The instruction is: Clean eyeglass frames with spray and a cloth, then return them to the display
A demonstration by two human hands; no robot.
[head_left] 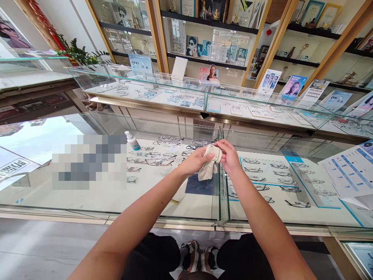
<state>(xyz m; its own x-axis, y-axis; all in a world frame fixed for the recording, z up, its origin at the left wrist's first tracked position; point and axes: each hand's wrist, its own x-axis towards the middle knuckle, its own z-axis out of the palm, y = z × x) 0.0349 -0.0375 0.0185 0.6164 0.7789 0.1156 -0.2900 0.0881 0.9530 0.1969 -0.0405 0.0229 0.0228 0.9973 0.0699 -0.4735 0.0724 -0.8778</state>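
Just above the glass counter, my left hand (196, 161) is closed around a cream cleaning cloth (207, 171) that hangs down in folds. Pressed close beside it, my right hand (229, 153) pinches what looks like a pair of eyeglasses (216, 135); a thin dark rim shows above the fingers and the cloth wraps part of it. Most of the eyeglasses is hidden by the cloth and fingers. To the left, a white spray bottle (133, 141) with a blue label stands upright on the counter.
Rows of eyeglasses (159, 160) lie inside the glass display counter (157, 202), with more eyeglasses (281, 173) right of the dividing seam. A printed white-and-blue sheet (349, 167) stands at right. Behind runs a second glass case (163, 102), backed by shelves (210, 27).
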